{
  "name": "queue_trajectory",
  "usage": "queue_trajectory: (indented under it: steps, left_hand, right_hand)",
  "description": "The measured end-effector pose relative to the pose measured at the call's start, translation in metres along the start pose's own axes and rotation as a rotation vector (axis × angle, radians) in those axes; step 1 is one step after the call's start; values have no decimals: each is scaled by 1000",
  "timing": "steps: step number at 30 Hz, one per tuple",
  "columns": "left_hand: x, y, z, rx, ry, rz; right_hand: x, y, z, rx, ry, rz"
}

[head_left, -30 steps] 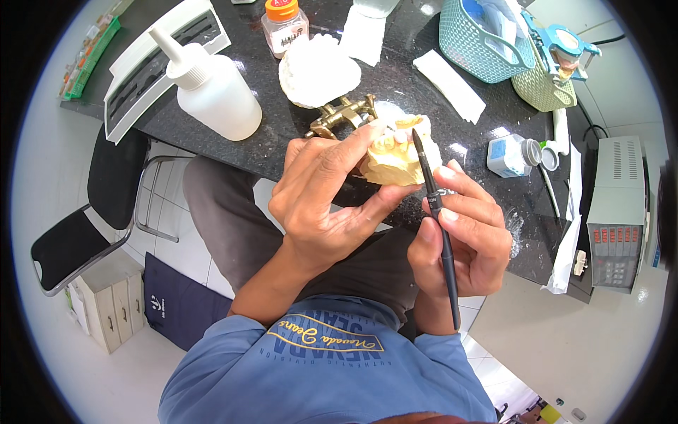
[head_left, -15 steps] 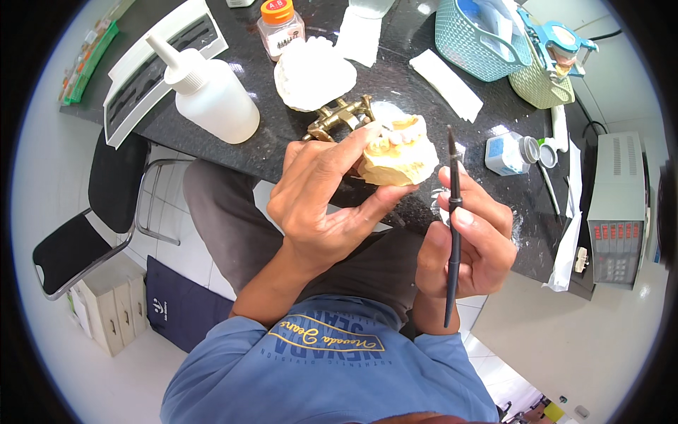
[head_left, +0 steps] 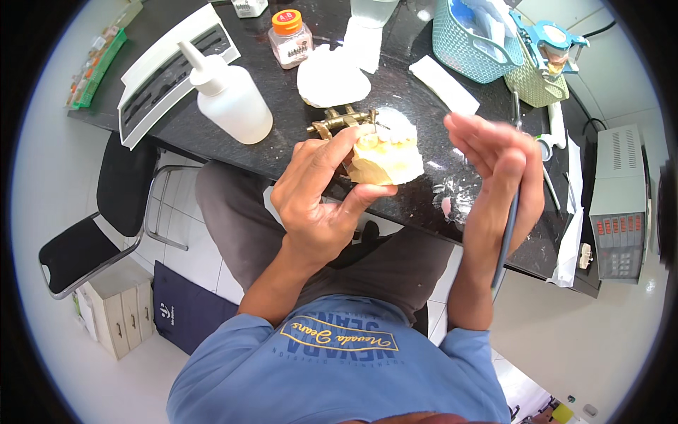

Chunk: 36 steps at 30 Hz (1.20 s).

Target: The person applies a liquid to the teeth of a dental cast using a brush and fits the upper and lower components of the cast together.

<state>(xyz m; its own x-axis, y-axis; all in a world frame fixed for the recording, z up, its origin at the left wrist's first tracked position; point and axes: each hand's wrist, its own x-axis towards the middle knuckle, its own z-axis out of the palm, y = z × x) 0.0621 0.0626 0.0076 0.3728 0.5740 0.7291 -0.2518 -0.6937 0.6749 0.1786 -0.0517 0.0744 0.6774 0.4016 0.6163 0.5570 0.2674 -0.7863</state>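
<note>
My left hand (head_left: pixel 311 194) grips a yellowish plaster dental model (head_left: pixel 387 164) between thumb and fingers, just over the table's near edge. Whitish teeth run along the model's upper side. Behind it, a brass dental articulator (head_left: pixel 337 120) shows in part, half covered by my fingers; whether the two are joined I cannot tell. To the right, my right hand (head_left: pixel 503 177) is raised with its fingers stretched upward and slightly blurred. A slim dark brush (head_left: pixel 506 237) is held along that hand, its handle end pointing down by the wrist.
A white plaster cast (head_left: pixel 333 79), an orange-capped jar (head_left: pixel 290 44) and a squeeze bottle (head_left: pixel 236 106) stand beyond my left hand. Farther right are a folded white tissue (head_left: pixel 443 85), a blue basket (head_left: pixel 472 46) and a grey control box (head_left: pixel 616 212). White smears (head_left: pixel 459 194) mark the dark tabletop.
My right hand has moved right and upward, away from the model, turning so its fingers stretch out; the brush went with it. The model has shifted slightly left. The small blue-white jar is now hidden.
</note>
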Motion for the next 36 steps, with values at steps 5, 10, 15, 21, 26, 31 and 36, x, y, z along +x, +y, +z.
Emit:
queue_trajectory:
  steps: [5, 10, 15, 21, 26, 31, 36]
  left_hand:
    - [-2, 0, -8, -130, 25, -36]
    - [-4, 12, -15, -358, 18, -91]
    - [-4, 24, -29, -534, 6, -113]
    - [-3, 29, -53, -716, -82, -160]
    - [-12, 34, -65, -758, -20, -203]
    - [-31, 51, -55, -1046, 137, -428]
    - [-51, 76, -45, -1360, 352, -719]
  right_hand:
    - [47, 12, 9, -223, -357, 97]
    - [71, 37, 25, -323, -565, -27]
    - [75, 5, 35, -215, -713, 402]
    - [65, -8, 14, 81, -707, 619]
    - [32, -40, -2, 198, -664, 742]
    - [-19, -66, -7, 206, -433, 657]
    - [-63, -65, -7, 109, -203, 430]
